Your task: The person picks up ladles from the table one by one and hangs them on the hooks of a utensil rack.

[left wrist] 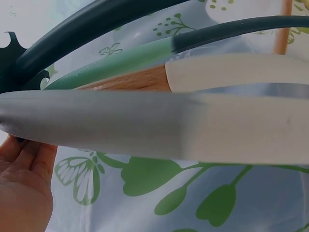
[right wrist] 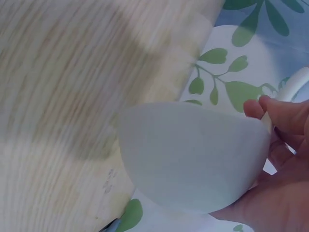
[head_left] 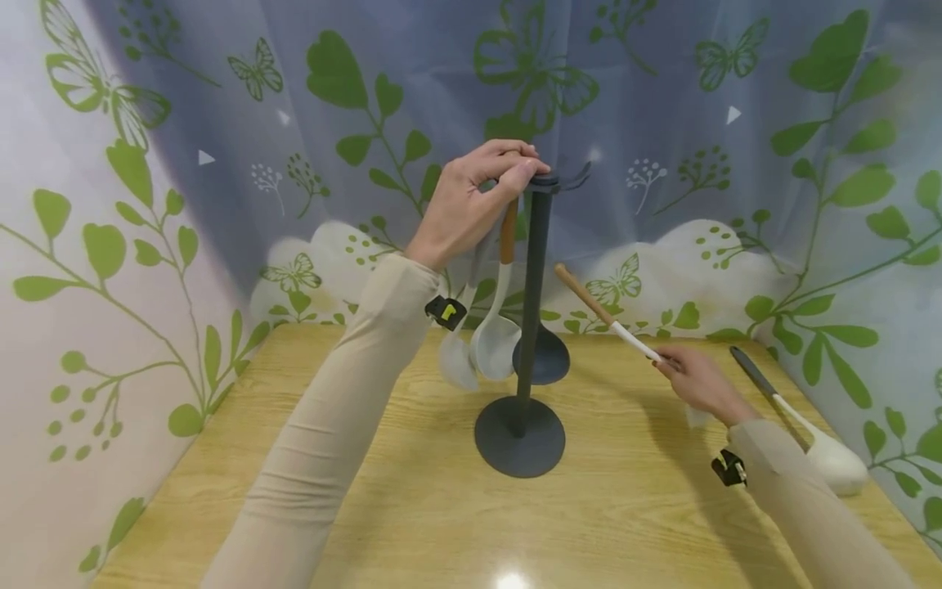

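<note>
At the top of a dark grey utensil stand (head_left: 536, 303), my left hand (head_left: 474, 192) grips the hooked head with fingers and thumb. Below that hand hang a ladle with a grey handle (left wrist: 96, 118), a white ladle (head_left: 495, 348) with a wooden handle and a dark ladle (head_left: 548, 360) with a green handle (left wrist: 130, 60). My right hand (head_left: 699, 380), to the right of the stand, holds another white ladle (right wrist: 193, 154) by the neck close to its bowl. This ladle's wooden handle end (head_left: 581, 288) points up and left toward the stand.
A white ladle (head_left: 835, 462) with a dark grey handle lies on the wooden table (head_left: 441, 507) at the right edge, beyond my right forearm. The stand's round base (head_left: 518, 450) rests mid-table. A leaf-printed curtain (head_left: 662, 98) borders the back and sides.
</note>
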